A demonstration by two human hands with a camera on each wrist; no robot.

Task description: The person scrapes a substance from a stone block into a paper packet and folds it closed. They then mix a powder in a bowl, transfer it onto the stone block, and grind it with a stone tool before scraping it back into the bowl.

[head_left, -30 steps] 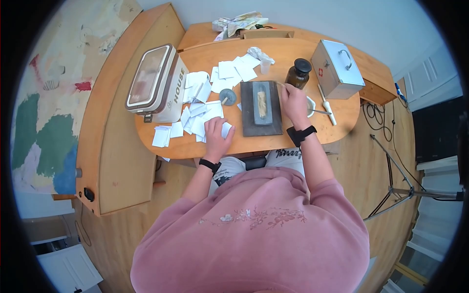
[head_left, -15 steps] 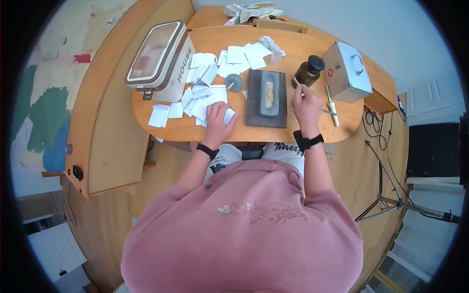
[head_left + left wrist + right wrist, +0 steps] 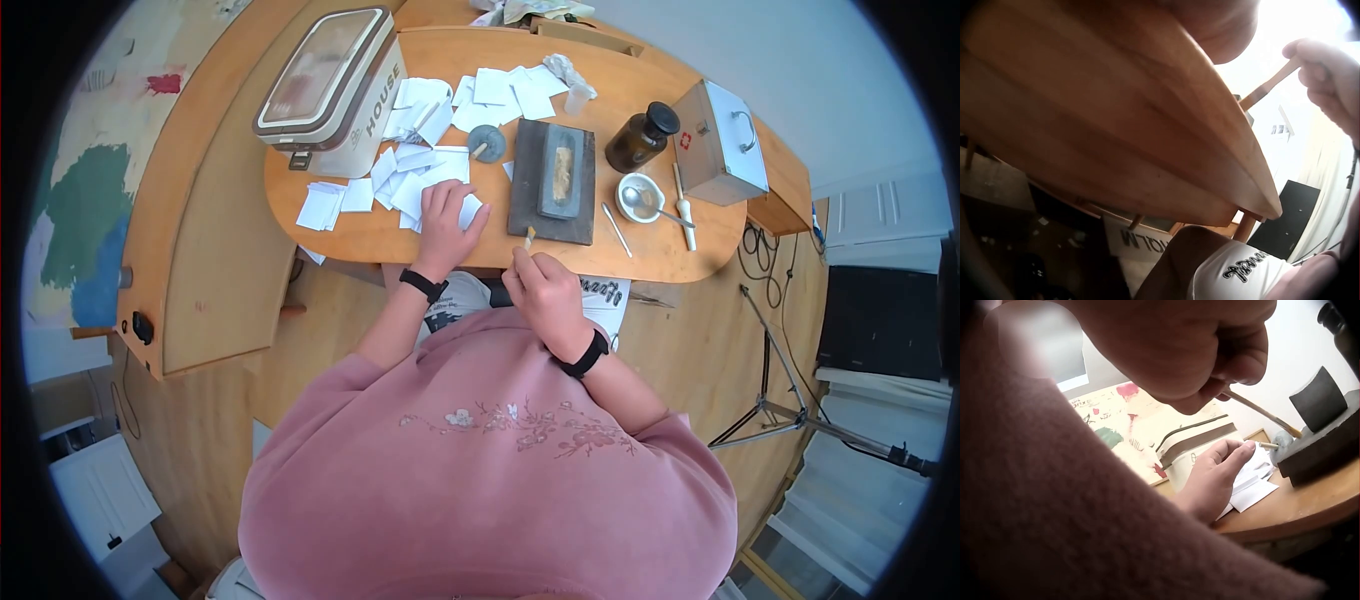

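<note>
Right hand [image 3: 548, 302], pinching slim brush [image 3: 529, 239]; left hand [image 3: 446, 230], fingers slightly spread, on white papers [image 3: 412, 188]; lidded box [image 3: 366, 136], lettered "HOUSE"; silver case [image 3: 722, 145], red emblem

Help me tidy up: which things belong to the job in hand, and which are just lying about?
Likely the job's: brush in the right hand; trough with powder; board under it; wheel; papers under the left hand.

Probably lying about: HOUSE box; metal case; crumpled tissue.
</note>
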